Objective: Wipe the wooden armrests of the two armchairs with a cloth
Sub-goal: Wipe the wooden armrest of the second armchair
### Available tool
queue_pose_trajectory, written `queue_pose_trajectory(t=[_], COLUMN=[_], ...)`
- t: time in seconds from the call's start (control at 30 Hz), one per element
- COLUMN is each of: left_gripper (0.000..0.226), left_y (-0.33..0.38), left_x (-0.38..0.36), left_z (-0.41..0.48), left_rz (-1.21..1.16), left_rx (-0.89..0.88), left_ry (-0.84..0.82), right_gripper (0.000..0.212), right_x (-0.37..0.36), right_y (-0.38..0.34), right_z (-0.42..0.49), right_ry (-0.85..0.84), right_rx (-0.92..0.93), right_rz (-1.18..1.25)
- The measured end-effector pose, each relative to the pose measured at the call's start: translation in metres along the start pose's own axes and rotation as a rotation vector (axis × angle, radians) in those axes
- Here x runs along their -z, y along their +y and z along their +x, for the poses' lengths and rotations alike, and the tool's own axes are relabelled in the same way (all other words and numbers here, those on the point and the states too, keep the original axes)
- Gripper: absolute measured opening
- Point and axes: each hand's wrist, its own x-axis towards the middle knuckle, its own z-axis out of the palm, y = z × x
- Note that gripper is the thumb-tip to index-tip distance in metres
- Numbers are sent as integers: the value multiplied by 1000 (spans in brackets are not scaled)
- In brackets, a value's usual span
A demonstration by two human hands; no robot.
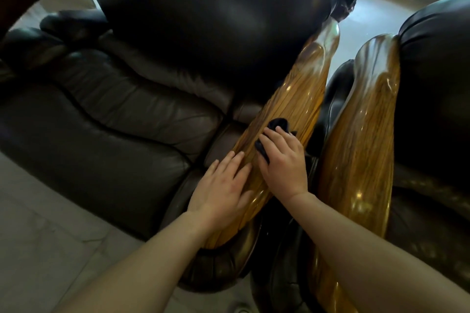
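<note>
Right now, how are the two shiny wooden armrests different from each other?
The left armrest has both hands on it: the right hand presses a dark cloth against it and the left hand lies flat beside. The right armrest has nothing touching it. The left armrest belongs to the left armchair, the right one to the right armchair. Both are glossy, golden, grained wood, side by side.
</note>
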Motion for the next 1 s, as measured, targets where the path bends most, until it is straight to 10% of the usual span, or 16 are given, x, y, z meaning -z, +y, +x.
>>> queue_pose_trajectory(t=[0.23,1.0], left_gripper=[66,66], left_y=[-12,-63], left_x=[5,93], left_z=[-55,-193], left_rz=[8,-22], left_rx=[235,441], left_ry=[-51,129], right_gripper=[31,40], right_x=[7,96], right_y=[-29,-185], right_z=[-13,-24], right_ry=[-132,-321], right_rx=[258,128], right_rz=[8,212])
